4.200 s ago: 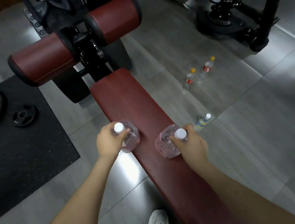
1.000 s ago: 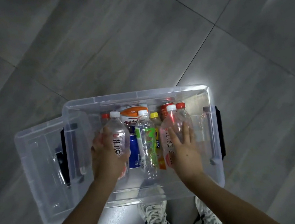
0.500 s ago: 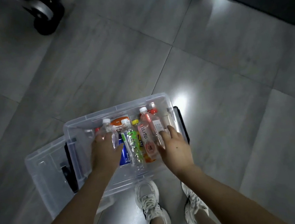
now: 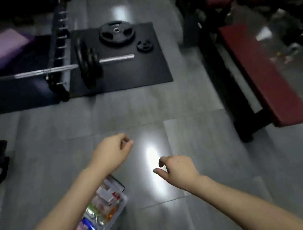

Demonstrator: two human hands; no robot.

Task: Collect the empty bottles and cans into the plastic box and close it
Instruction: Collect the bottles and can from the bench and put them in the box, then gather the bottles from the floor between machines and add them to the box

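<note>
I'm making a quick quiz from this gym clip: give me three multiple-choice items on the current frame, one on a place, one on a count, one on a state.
1. Where is the plastic box?
A. on the red bench
B. on the floor under the left forearm
C. on the black mat

2. How many weight plates lie flat on the black mat?
A. two
B. four
C. none

3. What do the hands hold?
A. a bottle each
B. the lid
C. nothing

Answers: 1 B, it sits low beneath that arm. 2 A, a large plate and a small plate. 3 C, left hand and right hand are bare.
</note>
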